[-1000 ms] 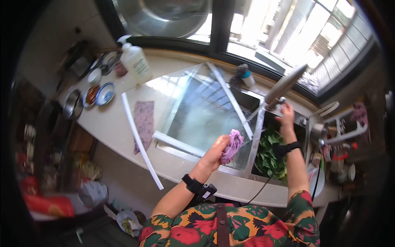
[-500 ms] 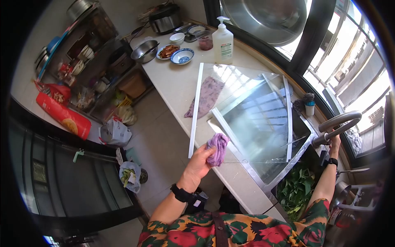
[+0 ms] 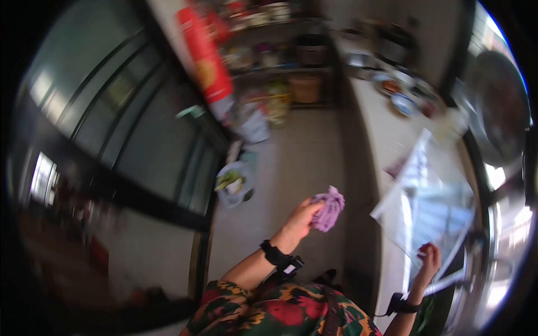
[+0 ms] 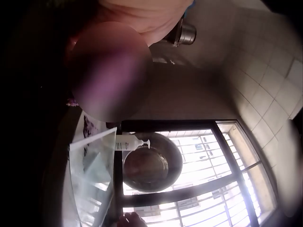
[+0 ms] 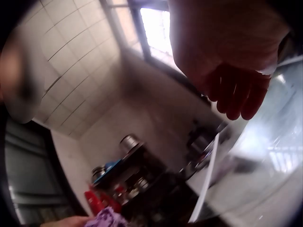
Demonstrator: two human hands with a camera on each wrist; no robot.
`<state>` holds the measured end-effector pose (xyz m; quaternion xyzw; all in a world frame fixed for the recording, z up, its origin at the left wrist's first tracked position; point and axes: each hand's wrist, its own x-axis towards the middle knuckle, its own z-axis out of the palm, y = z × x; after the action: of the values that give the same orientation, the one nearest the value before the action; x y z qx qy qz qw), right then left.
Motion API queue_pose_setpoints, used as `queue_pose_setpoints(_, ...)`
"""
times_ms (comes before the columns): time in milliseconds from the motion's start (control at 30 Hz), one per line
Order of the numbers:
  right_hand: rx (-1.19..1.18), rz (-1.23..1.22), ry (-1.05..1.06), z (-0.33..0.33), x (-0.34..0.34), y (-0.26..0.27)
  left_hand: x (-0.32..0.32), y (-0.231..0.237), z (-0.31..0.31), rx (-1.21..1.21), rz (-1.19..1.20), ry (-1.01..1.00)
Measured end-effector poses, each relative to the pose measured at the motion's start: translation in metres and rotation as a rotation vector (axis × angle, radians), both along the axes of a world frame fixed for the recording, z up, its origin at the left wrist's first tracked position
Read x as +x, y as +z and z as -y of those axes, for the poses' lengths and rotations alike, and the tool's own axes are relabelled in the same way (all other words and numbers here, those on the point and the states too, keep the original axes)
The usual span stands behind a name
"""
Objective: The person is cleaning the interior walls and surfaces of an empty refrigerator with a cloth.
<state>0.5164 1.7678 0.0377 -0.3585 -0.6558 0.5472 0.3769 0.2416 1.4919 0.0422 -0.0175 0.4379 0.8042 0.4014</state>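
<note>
My left hand (image 3: pixel 301 219) grips a bunched purple cloth (image 3: pixel 329 209), held out over the floor beside the counter. The cloth also appears at the bottom of the right wrist view, while in the left wrist view it is a blur close to the lens. My right hand (image 3: pixel 429 259) holds nothing; its fingers hang loosely curled over a glass panel (image 3: pixel 448 208) with white edge strips. This panel lies across the counter and sink. A flat patterned purple cloth (image 3: pixel 395 167) is partly visible by the panel's far side.
Bowls, including a blue-and-white bowl (image 3: pixel 403 104), stand on the counter (image 3: pixel 370 106) near a white pump bottle (image 3: pixel 450 126). A plastic bag with greens (image 3: pixel 235 187) lies on the floor by the dark-framed glass door (image 3: pixel 140 106). Green leaves (image 3: pixel 427 313) show near the sink.
The head view has swung left toward the floor and door. My right hand has left the faucet area and is over the glass panel. My left hand still holds the bunched cloth.
</note>
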Motion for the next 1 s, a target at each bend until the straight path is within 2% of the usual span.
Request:
queue_pose_setpoints(67,-0.015,0.031,0.357,0.06,-0.069,0.0,-0.009,-0.003,0.057,0.014,-0.085,0.087)
queue_pose_setpoints(133,0.081,0.14,0.563,0.109,-0.126,0.008,-0.009,-0.014,0.117,-0.011,-0.053,0.304)
queue_pose_setpoints(200,0.086,0.137,0.707,0.147,-0.171,0.012,-0.006,-0.015,0.178,0.024,0.05,0.488)
queue_pose_setpoints(267,0.06,0.118,0.873,0.163,-0.213,-0.005,0.004,-0.042,0.244,0.018,0.07,0.72)
queue_pose_setpoints(367,0.054,0.228,1.042,0.196,-0.265,-0.007,0.05,-0.06,0.341,-0.11,0.09,1.081)
queue_pose_setpoints(433,0.1,0.337,1.168,0.218,-0.299,-0.007,0.095,-0.041,0.389,-0.27,0.077,1.25)
queue_pose_setpoints(500,0.09,0.374,1.267,0.245,-0.334,-0.006,0.142,-0.069,0.433,-0.342,0.135,1.466)
queue_pose_setpoints(600,0.14,0.424,1.444,0.3,-0.386,-0.008,0.192,-0.051,0.451,-0.32,0.18,1.751)
queue_pose_setpoints(667,0.36,0.383,1.565,0.347,-0.416,-0.027,0.212,-0.029,0.451,-0.308,0.123,1.866)
queue_pose_setpoints(733,0.42,0.279,1.727,0.402,-0.434,-0.039,0.225,-0.045,0.458,-0.311,0.174,1.927)
queue_pose_setpoints(800,0.466,0.172,1.926,0.466,-0.427,-0.039,0.227,-0.053,0.462,-0.443,0.271,2.019)
queue_pose_setpoints(900,0.381,0.177,2.287,0.557,-0.398,-0.038,0.219,-0.041,0.465,-0.382,0.176,1.972)
queue_pose_setpoints(933,0.425,0.141,2.418,0.585,-0.388,-0.038,0.215,-0.04,0.467,-0.376,0.185,1.993)
queue_pose_setpoints(1000,0.536,0.016,2.637,0.641,-0.367,-0.03,0.205,-0.042,0.481,-0.435,0.191,1.906)
